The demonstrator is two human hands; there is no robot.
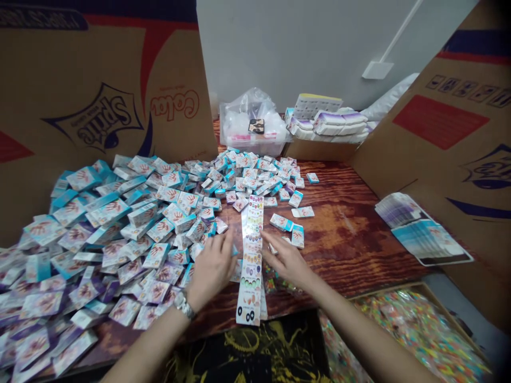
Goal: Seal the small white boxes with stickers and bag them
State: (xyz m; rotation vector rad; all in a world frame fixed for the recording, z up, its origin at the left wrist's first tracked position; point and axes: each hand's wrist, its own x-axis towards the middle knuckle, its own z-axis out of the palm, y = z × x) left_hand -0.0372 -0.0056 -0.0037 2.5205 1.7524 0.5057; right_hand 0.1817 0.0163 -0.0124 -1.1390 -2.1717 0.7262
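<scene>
By the wall point(291, 48) — streaked wood point(343, 213) underlies a strip point(252, 258).

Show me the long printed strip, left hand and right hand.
Long printed strip point(252, 259), head view: its middle.
Left hand point(212, 261), head view: its back.
Right hand point(291, 263), head view: its back.

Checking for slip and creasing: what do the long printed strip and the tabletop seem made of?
Printed strip: likely smooth paper or thin card, from its flat printed face; gloss unclear. Tabletop: wood or laminate, apparently semigloss, from reddish grain and pale sheen.
</scene>
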